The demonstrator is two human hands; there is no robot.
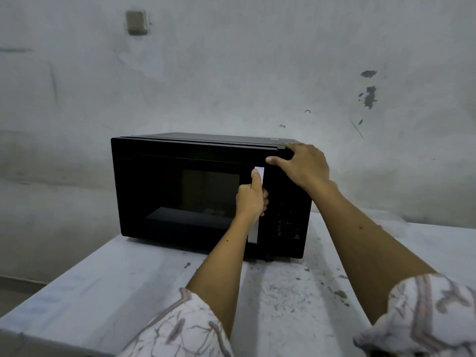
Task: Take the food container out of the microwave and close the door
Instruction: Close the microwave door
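Black microwave [180, 191] standing on the pale, scuffed surface [108, 279], door [185, 197] shut or very nearly so. Left hand [251, 199] curled in a fist around the white vertical handle [253, 233] at the door's right edge, fingers [265, 195] wrapped tight, thumb laid upward along the handle. Right hand [302, 164] braced on the microwave's top right corner, fingers spread over the top edge, thumb pressed on the front face. Food container not discernible behind the dark door glass.
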